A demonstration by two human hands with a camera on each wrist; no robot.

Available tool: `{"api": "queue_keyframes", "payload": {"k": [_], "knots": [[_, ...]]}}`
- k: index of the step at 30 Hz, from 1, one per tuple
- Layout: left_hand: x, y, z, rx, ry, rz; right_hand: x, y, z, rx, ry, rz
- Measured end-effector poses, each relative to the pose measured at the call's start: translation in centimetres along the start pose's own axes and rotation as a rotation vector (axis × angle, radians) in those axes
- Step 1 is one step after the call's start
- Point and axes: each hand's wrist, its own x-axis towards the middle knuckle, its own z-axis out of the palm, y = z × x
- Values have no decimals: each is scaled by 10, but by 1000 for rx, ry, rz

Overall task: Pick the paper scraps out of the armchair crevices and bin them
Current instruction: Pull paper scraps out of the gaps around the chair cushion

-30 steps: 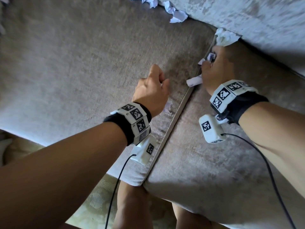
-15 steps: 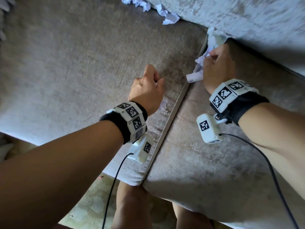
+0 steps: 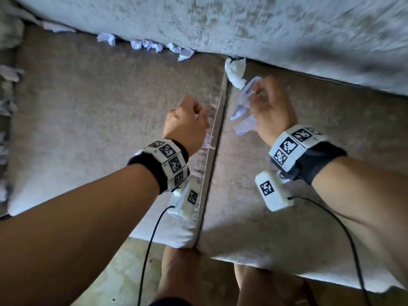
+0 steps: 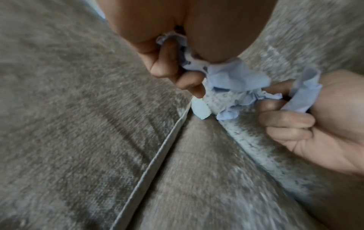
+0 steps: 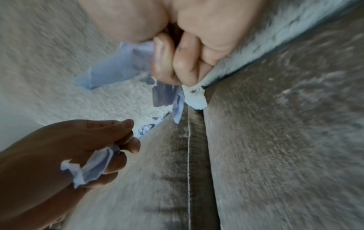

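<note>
My right hand (image 3: 257,97) grips a bunch of pale blue-white paper scraps (image 3: 242,113) just above the seam between the two seat cushions. My left hand (image 3: 198,117), curled beside the seam (image 3: 212,151), holds a small scrap (image 3: 207,142). A crumpled white scrap (image 3: 236,71) sits wedged where the seam meets the backrest, just beyond my right fingers. In the right wrist view, my right fingers (image 5: 173,62) clamp the scraps (image 5: 114,68) close to that white scrap (image 5: 195,98). In the left wrist view, my left fingers (image 4: 167,62) hold scraps (image 4: 236,77). No bin is in view.
Several more scraps (image 3: 150,45) line the crevice under the backrest (image 3: 265,25) at upper left. Others (image 3: 8,74) lie along the left armrest edge. The grey seat cushions (image 3: 99,107) fill the view. My legs and the floor (image 3: 123,272) show below the front edge.
My right hand has drawn back from the corner crevice toward me with more scraps in its grip. The left hand stays curled on its scrap. The view has tilted up to show the back crevice.
</note>
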Motion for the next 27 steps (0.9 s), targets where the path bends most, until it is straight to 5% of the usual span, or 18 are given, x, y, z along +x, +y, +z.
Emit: {"api": "queue_keyframes", "payload": {"k": [6, 14, 27], "knots": [[-49, 55, -60, 66, -45, 120, -55, -64, -45, -49, -37, -90], [-124, 112, -169, 134, 120, 261, -113, -191, -78, -118, -114, -262], [-357, 49, -347, 254, 427, 29, -281, -379, -62, -413, -359, -728]]}}
